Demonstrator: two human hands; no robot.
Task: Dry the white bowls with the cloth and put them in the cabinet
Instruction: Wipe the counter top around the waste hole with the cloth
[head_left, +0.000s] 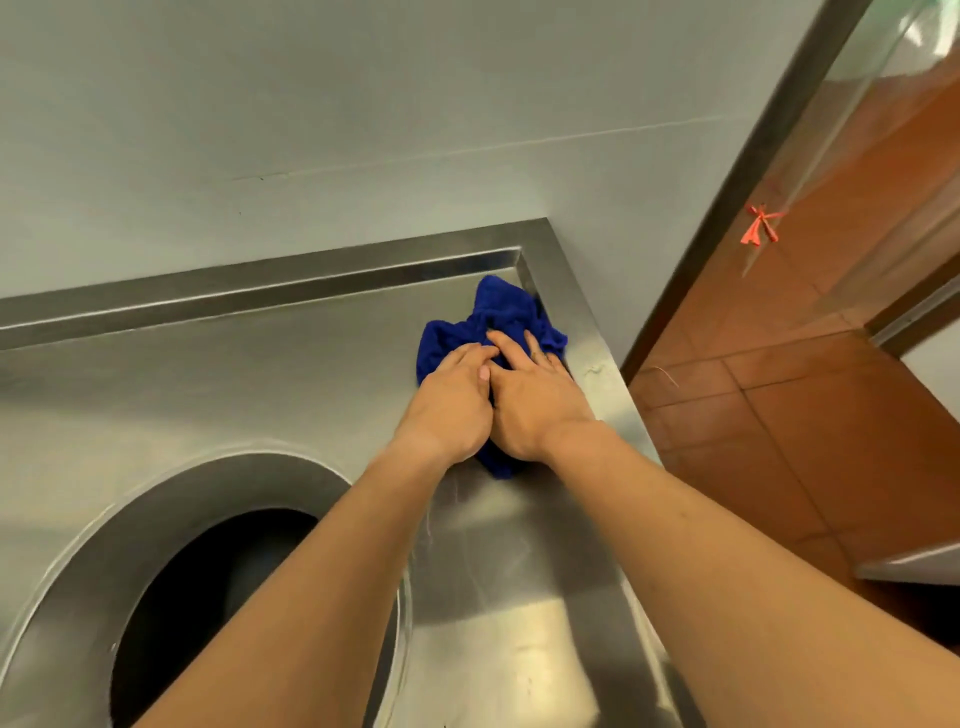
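A crumpled blue cloth (493, 317) lies in the far right corner of the stainless steel counter (208, 395). Both my hands rest on it side by side. My left hand (449, 400) has its fingers curled into the cloth. My right hand (530, 395) lies flatter on top, fingers spread over the fabric. Part of the cloth sticks out under my wrists. No white bowl and no cabinet are in view.
A large round hole (208, 597) with a dark inside opens in the counter at the near left, under my left forearm. A raised steel rim (571, 291) runs along the back and right edges. Right of the counter is orange tiled floor (779, 415) and a steel door frame (753, 171).
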